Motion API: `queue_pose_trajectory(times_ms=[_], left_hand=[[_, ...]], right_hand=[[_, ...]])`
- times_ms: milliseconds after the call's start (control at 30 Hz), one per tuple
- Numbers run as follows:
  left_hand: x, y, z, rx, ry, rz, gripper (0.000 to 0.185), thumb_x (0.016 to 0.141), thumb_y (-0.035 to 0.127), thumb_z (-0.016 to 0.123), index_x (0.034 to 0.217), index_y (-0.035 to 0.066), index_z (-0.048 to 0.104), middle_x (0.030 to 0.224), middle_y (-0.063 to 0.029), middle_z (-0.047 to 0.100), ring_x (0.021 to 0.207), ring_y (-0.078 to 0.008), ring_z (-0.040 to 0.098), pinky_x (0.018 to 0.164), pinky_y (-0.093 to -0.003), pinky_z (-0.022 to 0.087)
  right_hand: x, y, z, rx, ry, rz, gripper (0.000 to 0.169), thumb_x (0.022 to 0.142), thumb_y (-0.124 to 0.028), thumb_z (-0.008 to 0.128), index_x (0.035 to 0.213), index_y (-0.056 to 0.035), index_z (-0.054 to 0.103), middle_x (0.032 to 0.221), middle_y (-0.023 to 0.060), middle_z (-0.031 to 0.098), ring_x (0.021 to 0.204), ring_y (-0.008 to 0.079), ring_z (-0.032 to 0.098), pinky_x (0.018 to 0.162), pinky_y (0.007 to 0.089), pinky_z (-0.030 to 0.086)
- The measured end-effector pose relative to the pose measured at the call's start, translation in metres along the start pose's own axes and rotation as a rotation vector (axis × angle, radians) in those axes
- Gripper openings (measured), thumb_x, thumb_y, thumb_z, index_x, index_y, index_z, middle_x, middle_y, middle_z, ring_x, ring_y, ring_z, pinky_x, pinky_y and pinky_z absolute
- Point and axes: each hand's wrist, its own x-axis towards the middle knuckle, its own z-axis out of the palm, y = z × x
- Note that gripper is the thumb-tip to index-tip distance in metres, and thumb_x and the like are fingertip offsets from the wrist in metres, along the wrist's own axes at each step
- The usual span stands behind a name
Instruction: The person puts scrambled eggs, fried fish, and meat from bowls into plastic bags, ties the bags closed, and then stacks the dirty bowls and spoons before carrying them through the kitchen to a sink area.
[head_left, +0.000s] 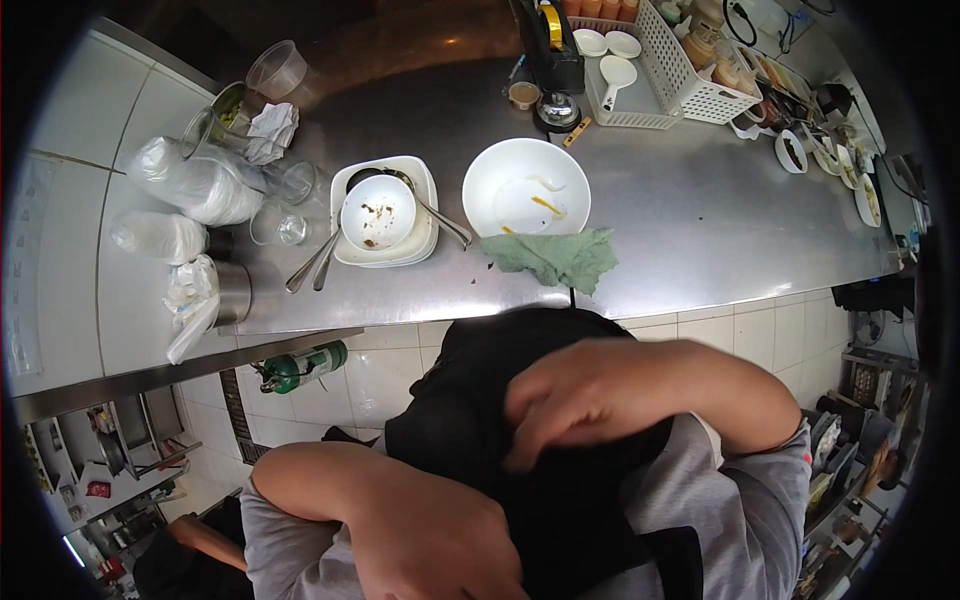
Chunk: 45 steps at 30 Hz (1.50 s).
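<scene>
My left hand (442, 547) is low in the picture in front of my black apron (487, 420); its fingers run off the lower edge. My right hand (559, 401), slightly blurred, hovers over the apron with bent fingers and nothing visible in it. On the steel counter beyond lies a crumpled green cloth (559, 259), touching the near rim of a large white bowl (487, 180) with food scraps. To its left, a small soiled white bowl (386, 206) sits on stacked square white dishes (420, 169), with metal cutlery (324, 262) leaning out on both sides.
Glasses (277, 225), plastic-wrapped stacks (191, 184) and a steel container (234, 292) stand at the left. A service bell (559, 111), tape dispenser (551, 45) and white plastic baskets (667, 116) are at the back. Small dishes (791, 152) stand far right. A co-worker's arm (206, 541) shows lower left.
</scene>
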Motion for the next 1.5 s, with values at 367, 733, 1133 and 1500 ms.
queue_pose_trajectory(times_ms=[367, 733, 1133, 1500], left_hand=[[-0.01, 0.002, 0.002, 0.062, 0.021, -0.004, 0.008, 0.087, 0.011, 0.055, 0.086, 0.004, 0.06, 0.081, -0.01, 0.057, 0.063, -0.0227, 0.059, 0.052, -0.0307, 0.047], [-0.202, -0.081, -0.063, 0.027, 1.147, -1.032, 0.023, 0.092, 0.015, 0.052, 0.112, 0.004, 0.053, 0.085, -0.0029, 0.06, 0.074, -0.0093, 0.057, 0.068, -0.0221, 0.047], [-0.227, -0.127, -0.07, 0.118, 1.354, -0.979, 0.014, 0.093, 0.017, 0.056, 0.098, 0.004, 0.057, 0.072, -0.0005, 0.055, 0.059, -0.0071, 0.052, 0.053, -0.0215, 0.041], [-0.275, -0.106, -0.042, 0.072, 1.501, -0.876, 0.02, 0.097, 0.016, 0.046, 0.116, 0.011, 0.048, 0.077, -0.0005, 0.05, 0.059, -0.0089, 0.046, 0.052, -0.0216, 0.036]], right_hand=[[-0.065, 0.015, -0.032, 0.171, -0.051, 0.4, 0.026, 0.082, 0.003, 0.061, 0.102, -0.009, 0.072, 0.091, 0.006, 0.065, 0.086, 0.0199, 0.061, 0.074, 0.0285, 0.049], [-0.139, 0.168, -0.05, -0.592, 1.064, 0.809, 0.014, 0.084, -0.003, 0.061, 0.097, -0.0054, 0.066, 0.09, 0.0137, 0.062, 0.077, 0.0253, 0.061, 0.072, 0.0308, 0.049], [-0.082, 0.168, 0.054, -0.457, 0.943, 0.628, 0.025, 0.066, 0.004, 0.066, 0.084, -0.0046, 0.052, 0.092, 0.0114, 0.053, 0.084, 0.0311, 0.055, 0.072, 0.0374, 0.047], [0.055, 0.202, 0.06, -1.005, 0.567, 0.461, 0.032, 0.073, -0.019, 0.071, 0.104, -0.0171, 0.061, 0.116, 0.0061, 0.053, 0.11, 0.0278, 0.049, 0.085, 0.0468, 0.045]])
